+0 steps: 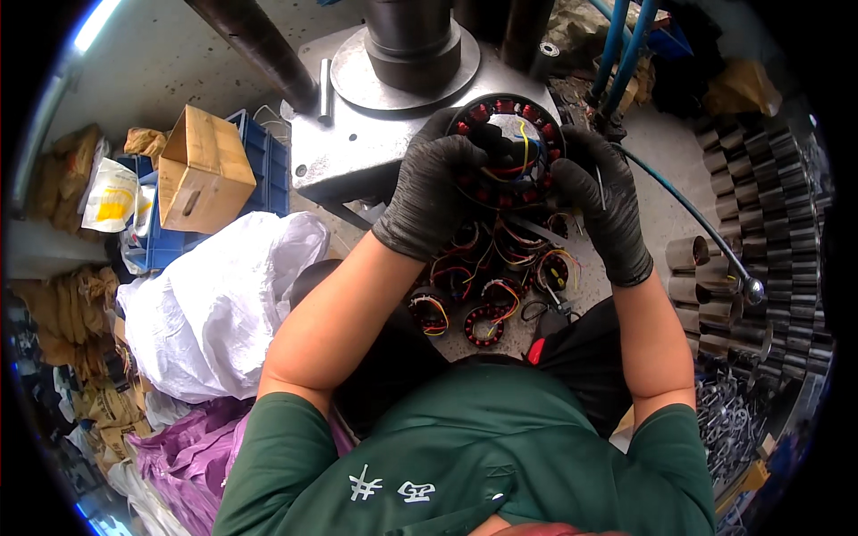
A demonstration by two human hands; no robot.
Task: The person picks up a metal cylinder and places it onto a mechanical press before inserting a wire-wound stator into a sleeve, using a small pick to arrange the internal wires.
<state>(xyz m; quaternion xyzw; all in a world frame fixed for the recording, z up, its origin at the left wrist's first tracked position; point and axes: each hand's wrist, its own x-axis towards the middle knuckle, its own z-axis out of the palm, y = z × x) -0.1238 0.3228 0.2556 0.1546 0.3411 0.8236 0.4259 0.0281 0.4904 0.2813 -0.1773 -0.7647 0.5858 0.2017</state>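
Both my hands wear dark grey gloves and hold up a motor stator (531,114), a black ring with red copper coils round its inside. My left hand (429,183) grips the ring's left side, thumb over the rim. On the right side, my right hand (612,205) pinches the rim between thumb and fingers. Yellow, blue and red wires (525,147) show inside the ring. A thin pale strip (601,189) lies by my right fingers; whether they hold it I cannot tell. Below, several more stators (483,327) with coloured leads lie on the floor between my legs.
Ahead stands a press with a metal bed (344,165), a round ram (411,45) and an upright rod (325,94). Stacked metal cylinders (742,174) and a ball-ended lever (752,290) are at right. At left are a cardboard box (206,165), blue crate (268,161) and white sack (223,304).
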